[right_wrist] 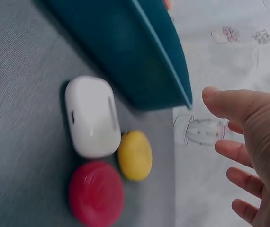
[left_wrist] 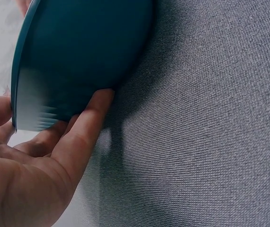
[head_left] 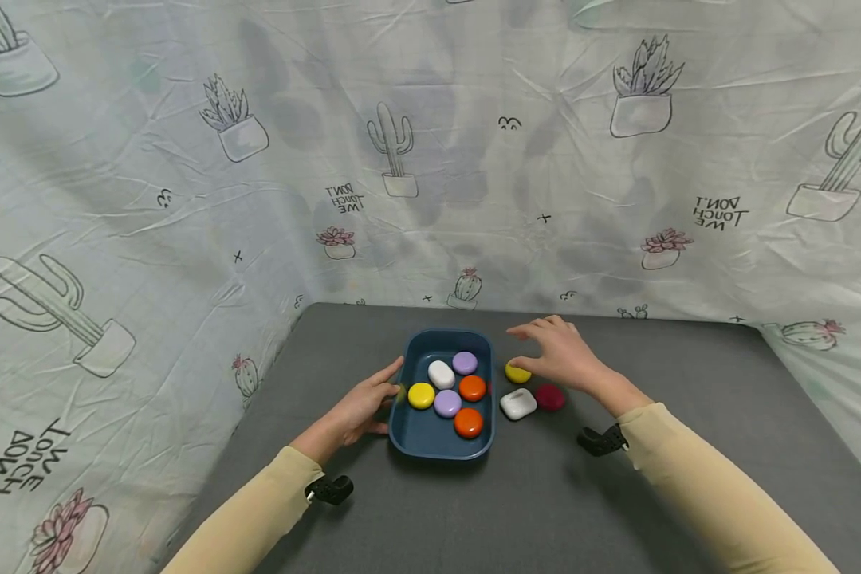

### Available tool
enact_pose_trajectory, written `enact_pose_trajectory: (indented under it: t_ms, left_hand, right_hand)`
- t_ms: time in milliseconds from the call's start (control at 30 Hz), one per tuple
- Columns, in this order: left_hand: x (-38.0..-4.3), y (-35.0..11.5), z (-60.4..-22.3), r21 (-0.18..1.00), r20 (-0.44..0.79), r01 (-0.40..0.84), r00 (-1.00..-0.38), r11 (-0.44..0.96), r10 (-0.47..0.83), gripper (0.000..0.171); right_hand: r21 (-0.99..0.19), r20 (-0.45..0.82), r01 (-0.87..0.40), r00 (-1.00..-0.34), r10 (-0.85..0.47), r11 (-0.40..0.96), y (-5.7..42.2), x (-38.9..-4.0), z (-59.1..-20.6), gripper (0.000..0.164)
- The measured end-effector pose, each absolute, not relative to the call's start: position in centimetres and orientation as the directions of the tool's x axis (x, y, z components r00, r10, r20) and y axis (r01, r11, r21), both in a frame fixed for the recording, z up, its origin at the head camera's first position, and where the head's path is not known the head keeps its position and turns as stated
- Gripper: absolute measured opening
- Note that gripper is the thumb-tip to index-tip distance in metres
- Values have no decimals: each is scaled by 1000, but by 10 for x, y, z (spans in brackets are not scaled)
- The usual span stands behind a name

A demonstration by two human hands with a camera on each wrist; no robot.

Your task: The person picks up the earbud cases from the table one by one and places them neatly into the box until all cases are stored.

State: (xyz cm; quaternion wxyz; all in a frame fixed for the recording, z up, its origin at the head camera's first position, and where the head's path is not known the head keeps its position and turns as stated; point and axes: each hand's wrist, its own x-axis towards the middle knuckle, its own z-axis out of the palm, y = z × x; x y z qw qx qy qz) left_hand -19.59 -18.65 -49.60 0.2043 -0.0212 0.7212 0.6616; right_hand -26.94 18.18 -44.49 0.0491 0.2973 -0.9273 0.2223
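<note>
Blue tray (head_left: 422, 443) holds smooth, rounded pieces (head_left: 469, 423).

You can read "DON'T TOUCH ME", mirror-reversed, three times on the cloth (head_left: 588, 183): twice beyond the far edge of the table (head_left: 430, 518), once past its left edge.

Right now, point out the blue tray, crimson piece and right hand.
Blue tray (head_left: 423, 438): head view, bare floor at its near end.
Crimson piece (right_wrist: 96, 195): right wrist view, middle of its rounded face.
Right hand (head_left: 563, 355): head view, back of the hand.
</note>
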Motion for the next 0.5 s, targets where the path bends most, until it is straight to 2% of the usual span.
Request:
enact_pose_trajectory:
  t_ms: [500]
  left_hand:
    - [-191, -184, -493, 946, -321, -301, -920, 118, 225, 60]
  right_hand:
    - [-358, 190, -555, -831, -523, 751, 221, -260, -462, 57]
